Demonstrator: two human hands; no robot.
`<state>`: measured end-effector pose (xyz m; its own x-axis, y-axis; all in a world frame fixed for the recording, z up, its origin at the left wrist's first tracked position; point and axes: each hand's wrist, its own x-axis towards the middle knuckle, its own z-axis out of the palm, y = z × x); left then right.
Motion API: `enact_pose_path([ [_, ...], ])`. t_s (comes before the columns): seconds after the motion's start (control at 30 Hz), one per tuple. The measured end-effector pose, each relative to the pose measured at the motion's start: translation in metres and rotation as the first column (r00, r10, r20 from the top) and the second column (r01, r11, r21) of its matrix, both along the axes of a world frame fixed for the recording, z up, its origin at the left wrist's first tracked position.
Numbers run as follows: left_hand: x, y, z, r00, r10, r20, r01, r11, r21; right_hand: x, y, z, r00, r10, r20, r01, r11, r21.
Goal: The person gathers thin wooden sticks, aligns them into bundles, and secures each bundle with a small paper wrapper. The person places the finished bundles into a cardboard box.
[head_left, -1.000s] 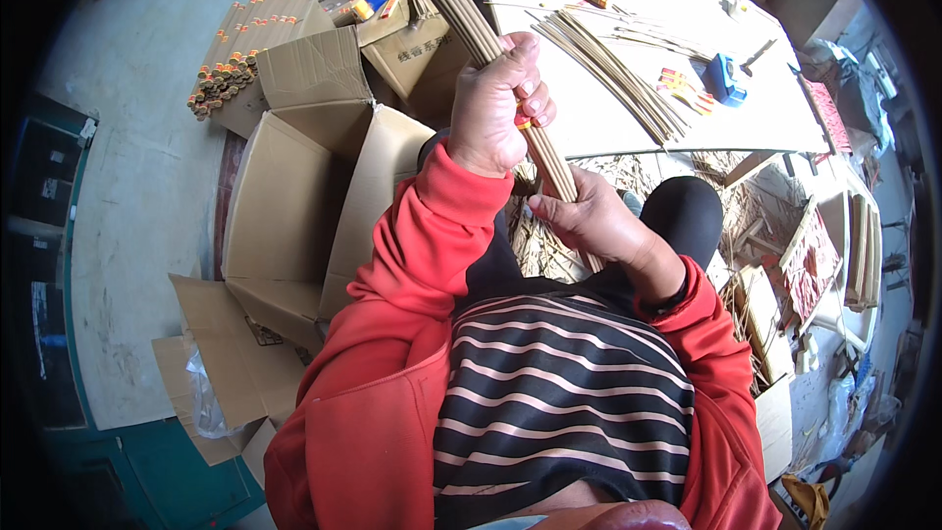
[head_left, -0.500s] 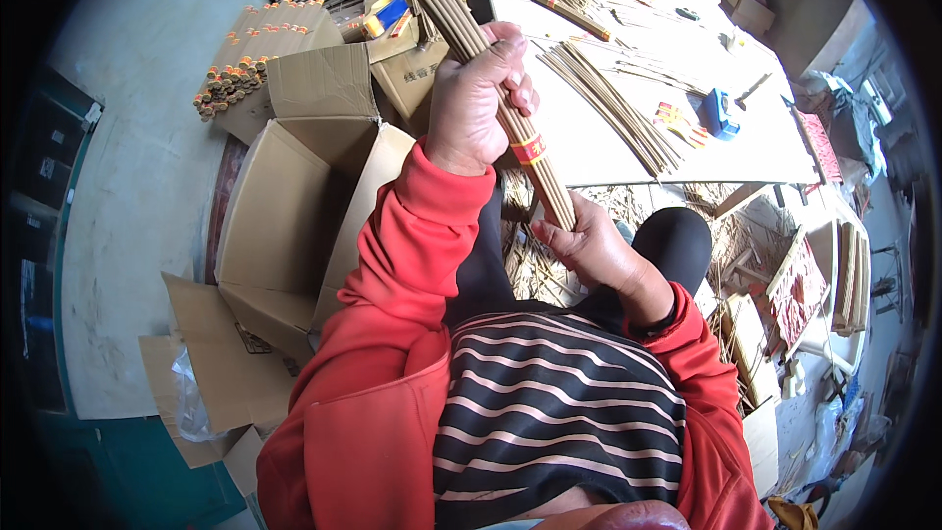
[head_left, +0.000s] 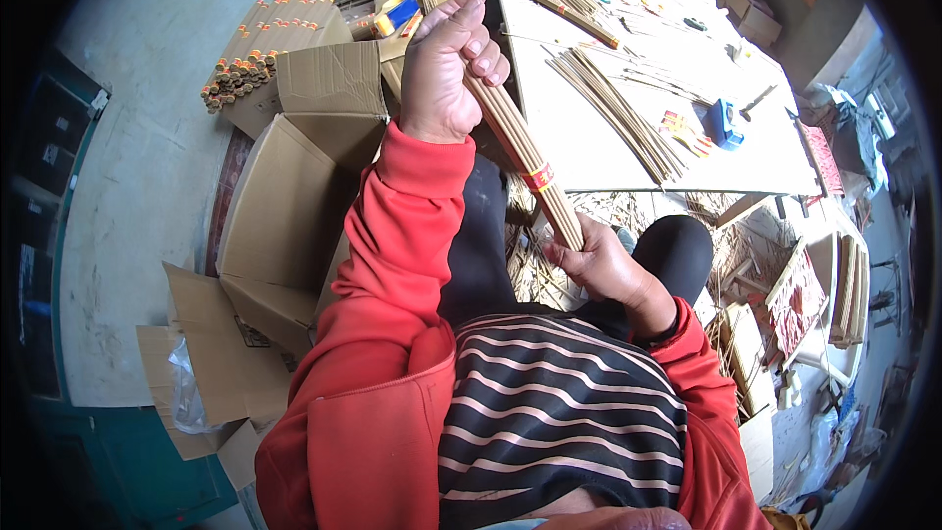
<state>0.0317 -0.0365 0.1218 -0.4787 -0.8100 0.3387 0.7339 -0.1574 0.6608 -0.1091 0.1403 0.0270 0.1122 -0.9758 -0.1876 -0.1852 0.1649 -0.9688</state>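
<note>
A slim bundle of tan incense sticks slants between my two hands, above my lap and beside the table's left edge. My left hand is closed around its far upper end, covering the stick tips there. My right hand grips the near lower end, with the thumb along one side. Between the hands, closer to the right one, a red and yellow paper band wraps the bundle.
An open cardboard box stands at my left. Beyond it is a stack of banded bundles. The white table carries loose sticks, paper bands and a blue tape dispenser. Straw-like scraps cover the floor beneath.
My left hand has slid up and leftward along the bundle to its far end, where sticks stuck out past it before. The right hand and lower end shifted slightly down and right.
</note>
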Motion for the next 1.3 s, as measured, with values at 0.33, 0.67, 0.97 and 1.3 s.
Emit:
enact_pose_path([
  [0.33, -0.005, 0.007, -0.002, 0.989, 0.140, 0.049, -0.142, 0.990, 0.024, -0.006, -0.005, -0.032, 0.994, -0.061, -0.088, 0.041, 0.977, -0.211],
  [0.67, -0.039, 0.039, -0.025, 0.979, 0.165, 0.118, -0.152, 0.982, -0.109, -0.022, -0.043, 0.021, 0.983, -0.039, -0.182, -0.023, 0.944, -0.329],
  [0.97, -0.062, 0.044, -0.040, 0.973, 0.109, 0.203, -0.097, 0.993, -0.070, -0.018, -0.059, -0.004, 0.993, -0.043, 0.110, 0.062, 0.981, -0.185],
  [1.3, -0.079, 0.029, -0.062, 0.926, 0.208, 0.316, -0.111, 0.948, -0.299, -0.049, -0.070, -0.027, 0.991, -0.070, 0.114, 0.095, 0.970, -0.225],
])
